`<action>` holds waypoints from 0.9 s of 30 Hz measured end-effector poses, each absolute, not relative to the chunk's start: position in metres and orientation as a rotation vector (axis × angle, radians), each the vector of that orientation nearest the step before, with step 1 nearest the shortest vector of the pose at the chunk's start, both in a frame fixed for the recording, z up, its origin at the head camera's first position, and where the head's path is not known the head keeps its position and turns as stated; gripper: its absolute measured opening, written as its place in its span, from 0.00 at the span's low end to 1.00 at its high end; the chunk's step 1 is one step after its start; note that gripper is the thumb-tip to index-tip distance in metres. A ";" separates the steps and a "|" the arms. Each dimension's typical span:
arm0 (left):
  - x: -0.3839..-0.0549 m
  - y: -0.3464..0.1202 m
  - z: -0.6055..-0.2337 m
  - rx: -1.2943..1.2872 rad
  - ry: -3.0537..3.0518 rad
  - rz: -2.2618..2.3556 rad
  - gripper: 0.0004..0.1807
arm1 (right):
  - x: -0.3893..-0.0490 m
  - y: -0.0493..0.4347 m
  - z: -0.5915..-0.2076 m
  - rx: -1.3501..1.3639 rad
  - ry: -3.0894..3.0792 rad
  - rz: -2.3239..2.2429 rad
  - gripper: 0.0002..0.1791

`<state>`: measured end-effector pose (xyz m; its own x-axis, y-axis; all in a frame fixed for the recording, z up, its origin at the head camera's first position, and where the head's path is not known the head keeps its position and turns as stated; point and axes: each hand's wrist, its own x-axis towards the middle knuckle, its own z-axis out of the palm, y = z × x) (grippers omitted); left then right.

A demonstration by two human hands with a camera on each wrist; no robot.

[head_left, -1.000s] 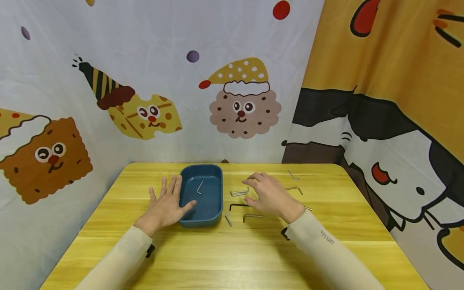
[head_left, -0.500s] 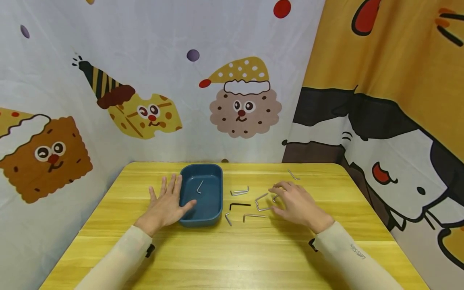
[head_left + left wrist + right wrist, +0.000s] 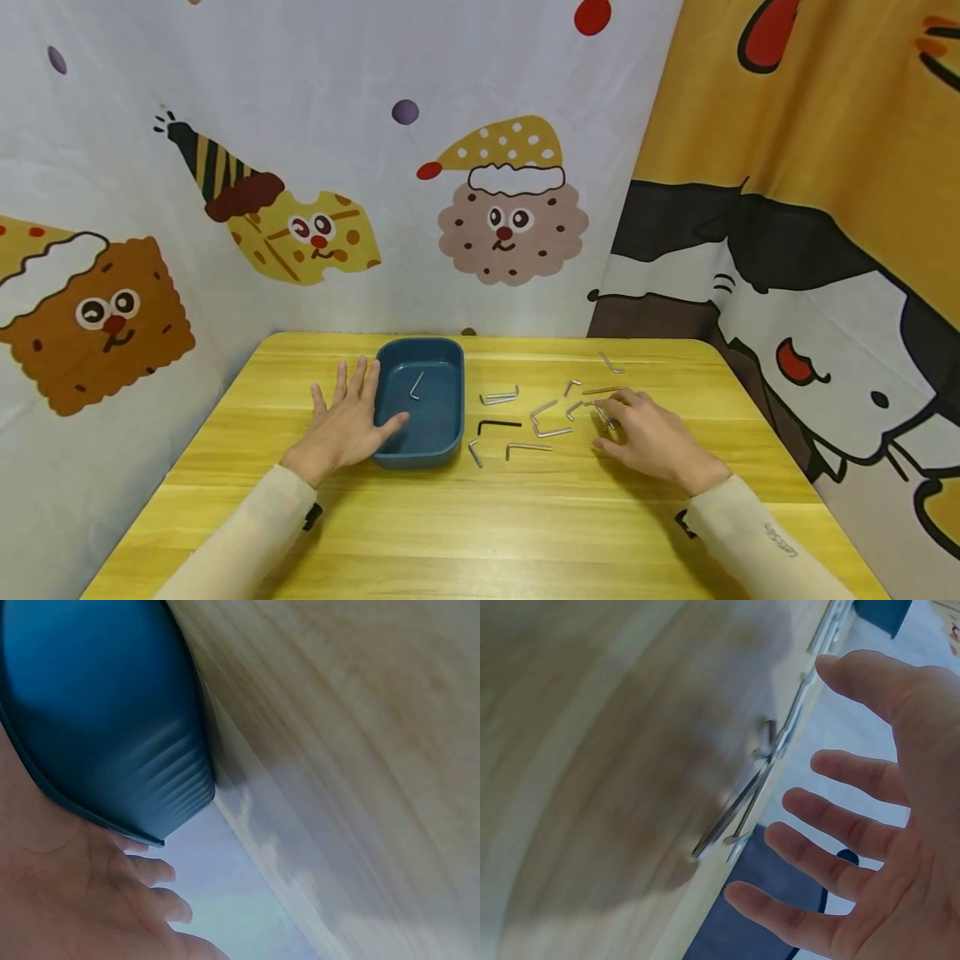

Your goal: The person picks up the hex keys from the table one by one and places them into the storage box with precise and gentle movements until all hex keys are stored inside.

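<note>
My left hand lies with fingers straight along the left rim of a blue plastic tray, its thumb reaching over the inside. One silver hex key lies in the tray. Over the loose hex keys at the right is my right hand, palm down, partly hiding some of them. In the right wrist view its fingers are spread and hold nothing, apart from a hex key near the table surface. A black hex key lies right of the tray.
Several silver hex keys, among them a bent one at the front and another at the back, are scattered across the wooden table. Cartoon-printed cloth hangs behind the table's back edge.
My right hand has moved to the right across the hex keys, uncovering several in the middle. The left hand stays at the tray's rim.
</note>
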<state>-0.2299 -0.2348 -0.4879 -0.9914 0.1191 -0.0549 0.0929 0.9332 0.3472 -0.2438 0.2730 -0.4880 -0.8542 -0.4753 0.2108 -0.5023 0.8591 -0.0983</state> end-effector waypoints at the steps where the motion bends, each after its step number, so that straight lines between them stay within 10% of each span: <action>1: -0.230 -0.235 -0.487 0.163 3.013 0.532 0.63 | -0.244 0.275 -0.489 0.750 -2.863 0.221 0.35; 27: -0.230 -0.235 -0.489 0.170 3.019 0.529 0.63 | -0.246 0.274 -0.502 0.739 -2.843 0.007 0.13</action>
<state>-0.2298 -0.2350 -0.4892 -0.9913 0.1209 -0.0517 0.0962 0.9346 0.3425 -0.2460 0.2737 -0.5023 -0.8540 -0.4815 0.1970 -0.4825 0.8747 0.0461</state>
